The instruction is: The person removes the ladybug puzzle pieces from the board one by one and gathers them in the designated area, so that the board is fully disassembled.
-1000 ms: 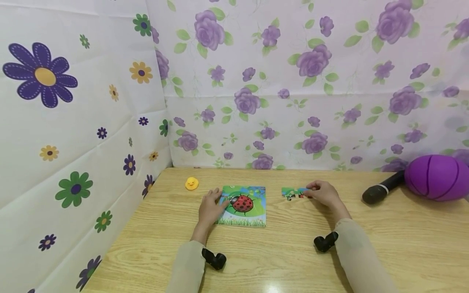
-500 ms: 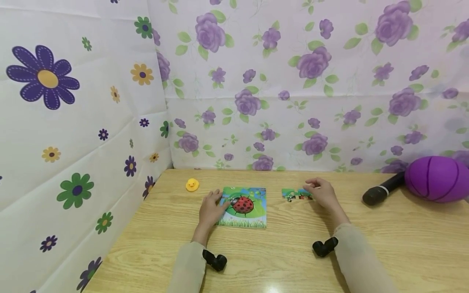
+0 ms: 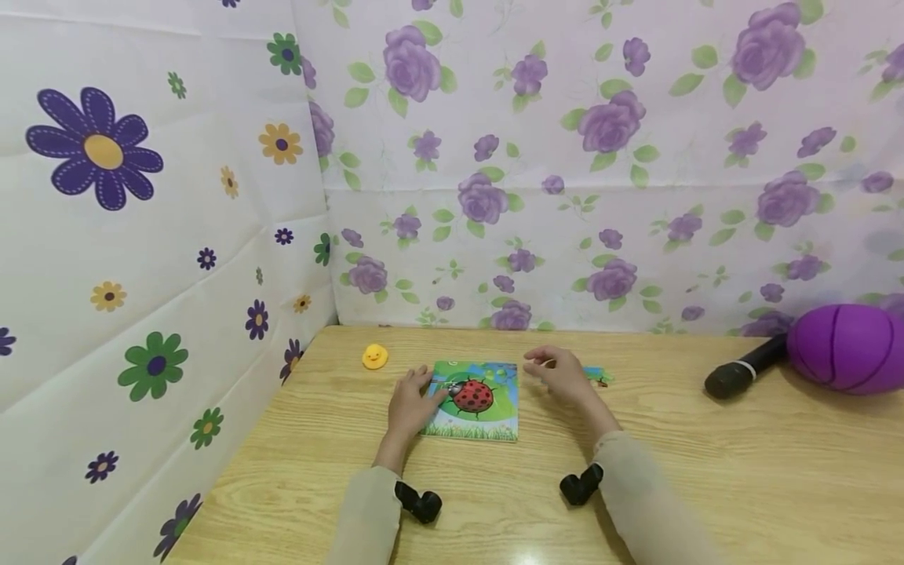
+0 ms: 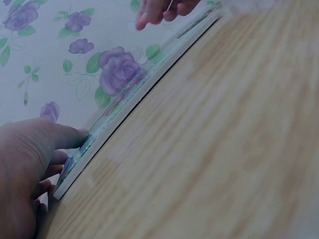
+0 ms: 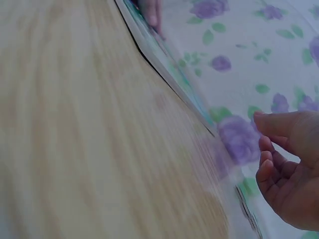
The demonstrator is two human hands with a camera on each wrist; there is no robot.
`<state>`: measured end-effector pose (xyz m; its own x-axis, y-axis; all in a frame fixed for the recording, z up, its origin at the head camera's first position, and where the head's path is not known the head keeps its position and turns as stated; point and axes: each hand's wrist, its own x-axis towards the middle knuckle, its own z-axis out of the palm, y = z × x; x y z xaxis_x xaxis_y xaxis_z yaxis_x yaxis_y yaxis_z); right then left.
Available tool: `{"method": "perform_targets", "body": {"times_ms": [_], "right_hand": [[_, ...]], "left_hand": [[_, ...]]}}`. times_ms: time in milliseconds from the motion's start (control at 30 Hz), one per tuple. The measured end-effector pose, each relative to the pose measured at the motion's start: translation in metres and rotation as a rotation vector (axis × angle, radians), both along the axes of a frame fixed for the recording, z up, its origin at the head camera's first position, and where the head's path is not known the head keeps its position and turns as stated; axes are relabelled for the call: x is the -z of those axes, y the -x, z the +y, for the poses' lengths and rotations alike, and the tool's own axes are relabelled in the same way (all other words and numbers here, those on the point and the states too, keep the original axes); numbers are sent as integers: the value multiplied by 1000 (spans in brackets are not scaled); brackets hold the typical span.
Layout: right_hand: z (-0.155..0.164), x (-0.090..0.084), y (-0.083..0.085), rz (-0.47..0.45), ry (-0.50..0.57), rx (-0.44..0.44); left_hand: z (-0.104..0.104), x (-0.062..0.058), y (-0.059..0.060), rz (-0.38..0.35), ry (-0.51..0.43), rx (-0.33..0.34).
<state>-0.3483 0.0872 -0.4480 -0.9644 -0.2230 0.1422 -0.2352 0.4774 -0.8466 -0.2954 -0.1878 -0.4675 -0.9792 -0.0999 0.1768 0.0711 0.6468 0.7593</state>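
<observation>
A square ladybug jigsaw puzzle board (image 3: 472,396) lies flat on the table. My left hand (image 3: 411,406) holds its left edge, thumb on the picture and fingers along the side; the left wrist view shows the thumb (image 4: 72,135) over the board's edge. My right hand (image 3: 561,375) is just right of the board, thumb and fingertips close together. In the left wrist view a thin pale edge, like a puzzle piece (image 4: 170,5), shows between its fingers; the rest is hidden. Loose puzzle pieces (image 3: 596,375) lie behind the right hand, partly covered by it.
A yellow toy duck (image 3: 375,357) sits at the back left of the wooden table (image 3: 494,502). At the right lie a black microphone (image 3: 741,369) and a purple ball (image 3: 847,349). Flowered cloth walls (image 3: 452,157) stand behind and at the left.
My right hand has moved left from the loose pieces toward the puzzle board and now covers some of them. The left hand stays at the board's left edge.
</observation>
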Motion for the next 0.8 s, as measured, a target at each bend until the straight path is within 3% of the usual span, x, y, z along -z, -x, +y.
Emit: {"method": "perform_targets", "body": {"times_ms": [233, 367, 800], "right_hand": [[-36, 3, -6, -11, -34, -105], [-45, 6, -7, -63, -62, -96], [-52, 5, -6, -80, -189, -106]], "left_hand": [[0, 0, 1, -2, -2, -4], [2, 0, 1, -4, -2, -3], [1, 1, 2, 15, -3, 7]]}}
